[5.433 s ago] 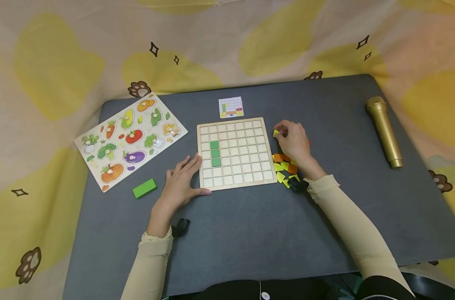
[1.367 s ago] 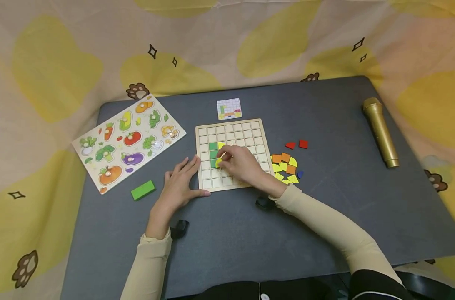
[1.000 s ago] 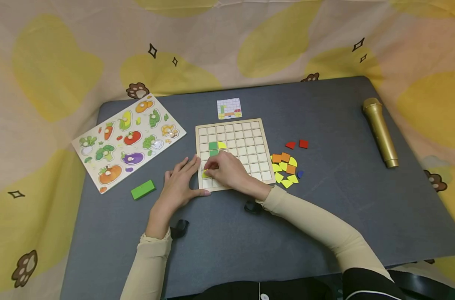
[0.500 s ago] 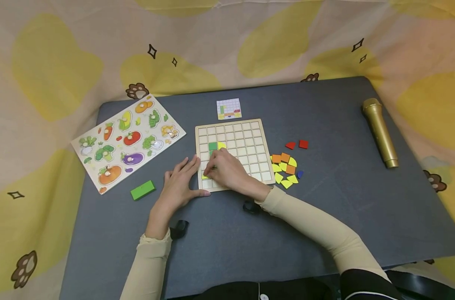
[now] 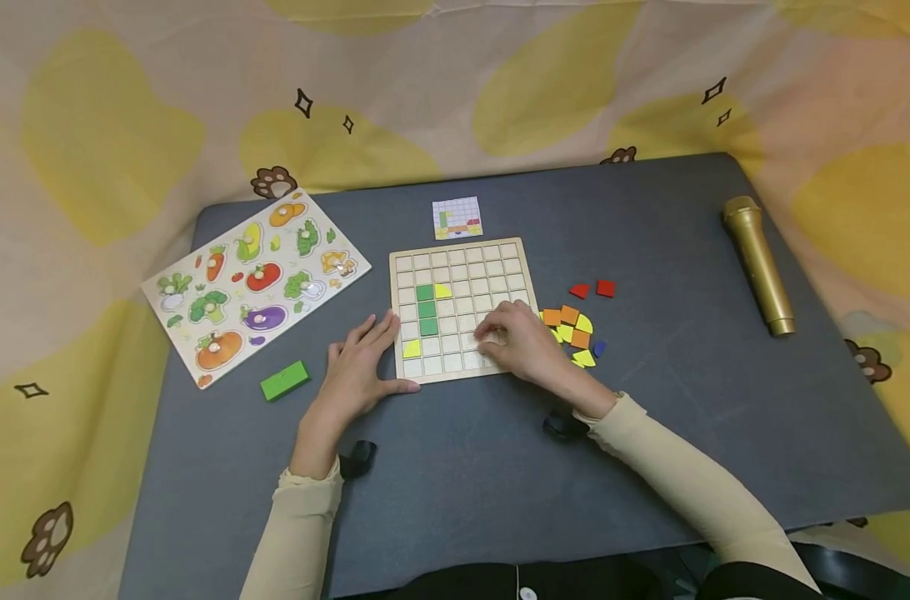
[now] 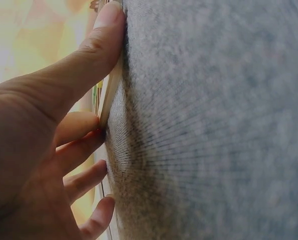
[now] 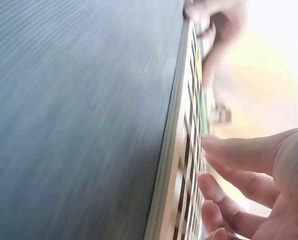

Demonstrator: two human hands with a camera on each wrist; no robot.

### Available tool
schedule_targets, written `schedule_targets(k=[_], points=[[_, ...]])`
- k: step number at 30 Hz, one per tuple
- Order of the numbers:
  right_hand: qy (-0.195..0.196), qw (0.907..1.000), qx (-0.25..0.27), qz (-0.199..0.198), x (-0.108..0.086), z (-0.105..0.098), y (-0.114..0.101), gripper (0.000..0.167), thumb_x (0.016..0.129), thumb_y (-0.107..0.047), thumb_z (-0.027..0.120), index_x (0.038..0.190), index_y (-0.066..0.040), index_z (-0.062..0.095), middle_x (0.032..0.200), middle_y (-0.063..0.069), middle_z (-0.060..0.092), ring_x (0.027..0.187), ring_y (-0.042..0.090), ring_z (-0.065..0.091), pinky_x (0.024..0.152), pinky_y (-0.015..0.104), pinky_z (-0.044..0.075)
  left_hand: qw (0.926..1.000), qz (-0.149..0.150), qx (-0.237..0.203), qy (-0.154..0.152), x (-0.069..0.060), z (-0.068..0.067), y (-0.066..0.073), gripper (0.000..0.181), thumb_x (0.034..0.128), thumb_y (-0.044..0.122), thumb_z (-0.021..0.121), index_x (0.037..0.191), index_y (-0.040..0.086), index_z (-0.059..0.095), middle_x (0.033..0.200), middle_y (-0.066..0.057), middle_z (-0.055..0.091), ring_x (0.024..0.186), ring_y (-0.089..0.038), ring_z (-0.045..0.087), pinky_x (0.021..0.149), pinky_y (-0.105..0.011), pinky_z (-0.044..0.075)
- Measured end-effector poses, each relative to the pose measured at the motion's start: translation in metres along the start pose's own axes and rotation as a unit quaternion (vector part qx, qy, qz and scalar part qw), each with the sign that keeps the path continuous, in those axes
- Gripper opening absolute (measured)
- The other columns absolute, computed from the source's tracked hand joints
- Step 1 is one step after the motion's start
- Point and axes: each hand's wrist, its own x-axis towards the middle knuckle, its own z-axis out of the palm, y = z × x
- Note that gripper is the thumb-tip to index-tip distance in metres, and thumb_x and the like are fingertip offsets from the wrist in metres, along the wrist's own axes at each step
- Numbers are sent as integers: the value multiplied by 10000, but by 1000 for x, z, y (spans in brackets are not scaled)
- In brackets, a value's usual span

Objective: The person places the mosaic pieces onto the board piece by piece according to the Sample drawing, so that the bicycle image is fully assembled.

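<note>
My left hand [image 5: 356, 365] steadies the wooden grid board [image 5: 467, 288], its fingertips and thumb against the left side and lower left corner. Green square tiles [image 5: 427, 309] fill part of one column. Beside the top one lies a yellow curved-edge tile [image 5: 443, 290], and lower left sits another yellow tile [image 5: 412, 348]. Over the board's right part hovers my right hand [image 5: 526, 346], fingers loosely bent; the right wrist view shows nothing between thumb and fingers. Just right of that hand are loose yellow tiles [image 5: 585, 358] and orange tiles [image 5: 579, 338], partly hidden by it.
A small pattern card [image 5: 457, 217] lies behind the board. Red tiles [image 5: 605, 288] and a blue tile [image 5: 600, 348] are to the right, a gold microphone [image 5: 759, 267] farther right. Leftward lie a vegetable puzzle board [image 5: 305, 250] and a green block [image 5: 286, 381].
My right hand set the yellow curved-edge tile beside the top green tile, then left the other yellow tile at lower left. It has since moved right. My left hand stayed put.
</note>
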Motion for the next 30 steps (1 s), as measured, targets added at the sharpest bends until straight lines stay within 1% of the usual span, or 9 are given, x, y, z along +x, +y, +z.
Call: schedule_targets(k=[3, 7, 10, 13, 17, 22, 24, 27, 30], points=[[220, 9996, 52, 144, -13, -13, 19, 184, 910, -102, 810, 1092, -88, 834, 1104, 101, 742, 1006, 269, 559, 831, 393, 457, 10000, 19, -14, -11, 0, 0, 0, 1144, 777, 413, 948, 1681, 140, 301, 1762, -68, 272, 1639, -365, 203, 1072, -616, 259], [506, 9979, -17, 405, -32, -31, 41, 247, 921, -94, 802, 1167, -66, 815, 1134, 137, 724, 1054, 302, 560, 867, 440, 452, 10000, 13, -11, -18, 0, 0, 0, 1148, 775, 419, 948, 1682, 143, 299, 1763, -64, 267, 1641, -362, 199, 1080, -618, 256], [672, 9960, -132, 581, -41, -40, 52, 263, 918, -92, 818, 1177, -42, 806, 1106, 154, 720, 1033, 315, 568, 854, 453, 452, 10000, 10, -13, -7, 0, 1, 0, 1150, 776, 419, 947, 1683, 141, 296, 1764, -66, 266, 1642, -364, 196, 1080, -618, 254], [749, 9945, -237, 695, -46, -45, 59, 263, 909, -102, 834, 1159, -26, 807, 1068, 160, 713, 987, 314, 563, 808, 431, 441, 10000, 10, -18, -1, 0, 1, 0, 1151, 774, 422, 948, 1682, 140, 298, 1764, -64, 265, 1642, -366, 193, 1078, -617, 256], [733, 9936, -337, 785, -48, -46, 62, 272, 897, -124, 853, 1139, -9, 807, 1049, 166, 701, 977, 322, 559, 798, 424, 424, 10000, 0, -19, -33, 1, 1, 0, 1155, 774, 426, 948, 1683, 145, 293, 1766, -59, 257, 1644, -364, 188, 1087, -618, 254], [635, 9934, -406, 863, -46, -46, 59, 254, 900, -117, 849, 1117, 8, 800, 1035, 169, 690, 956, 317, 550, 769, 408, 432, 10000, -27, -15, -27, 2, 1, 1, 1158, 776, 423, 947, 1685, 143, 286, 1766, -62, 258, 1643, -364, 191, 1092, -617, 250], [571, 9930, -346, 971, -44, -47, 57, 220, 906, -105, 839, 1088, 7, 787, 1021, 166, 687, 924, 302, 544, 744, 385, 434, 10000, -27, -16, -13, 1, 1, 0, 1156, 777, 421, 947, 1685, 141, 288, 1765, -64, 261, 1642, -365, 193, 1087, -613, 252], [529, 9922, -178, 1118, -42, -47, 55, 152, 916, -91, 821, 1026, -9, 756, 985, 161, 710, 847, 285, 579, 694, 351, 461, 10000, -18, -7, -1, 1, 1, 0, 1153, 777, 419, 947, 1683, 139, 292, 1764, -65, 263, 1641, -367, 196, 1092, -616, 254], [651, 9906, -72, 1201, -38, -48, 50, 118, 919, -103, 824, 981, -43, 744, 940, 131, 727, 783, 258, 598, 659, 339, 473, 10000, -10, 16, 6, 0, 1, -1, 1153, 776, 423, 946, 1683, 139, 293, 1764, -65, 262, 1642, -367, 197, 1093, -619, 256]])
